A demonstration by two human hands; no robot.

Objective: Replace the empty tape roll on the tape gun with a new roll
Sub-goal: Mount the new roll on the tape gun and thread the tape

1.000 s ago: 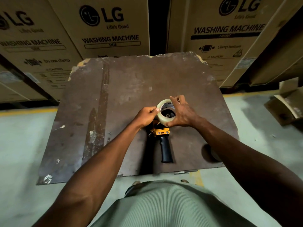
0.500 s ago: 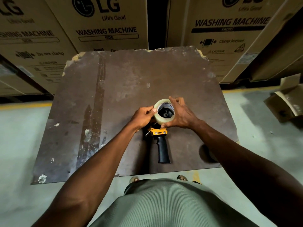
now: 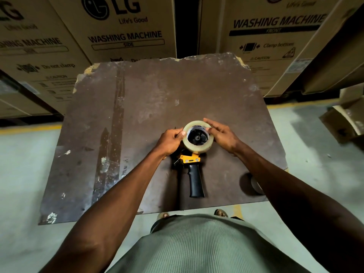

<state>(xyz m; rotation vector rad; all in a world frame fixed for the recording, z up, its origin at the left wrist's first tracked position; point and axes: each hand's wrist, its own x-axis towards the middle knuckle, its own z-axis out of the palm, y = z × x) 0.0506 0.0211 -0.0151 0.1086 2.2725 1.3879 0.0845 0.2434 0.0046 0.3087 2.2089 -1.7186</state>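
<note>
A tape gun (image 3: 194,174) with a yellow body and black handle lies on a worn brown board (image 3: 137,119), handle toward me. A clear tape roll (image 3: 197,148) sits over the gun's black hub, whose spokes show through the roll's hole. My left hand (image 3: 170,141) grips the roll's left edge between thumb and fingers. My right hand (image 3: 223,134) holds the roll's right and upper edge with the fingers spread along it. A brown cardboard core (image 3: 256,187) lies on the board at the right, partly hidden by my right forearm.
Large cardboard washing-machine boxes (image 3: 126,32) stand right behind the board. A smaller open carton (image 3: 346,123) sits on the grey floor at the right. A yellow floor line (image 3: 29,130) runs along the base of the boxes. My feet show under the board's near edge.
The roll has come down flatter over the hub, its hole now facing up at me. My right fingers have spread along its rim. The head camera has tipped a little.
</note>
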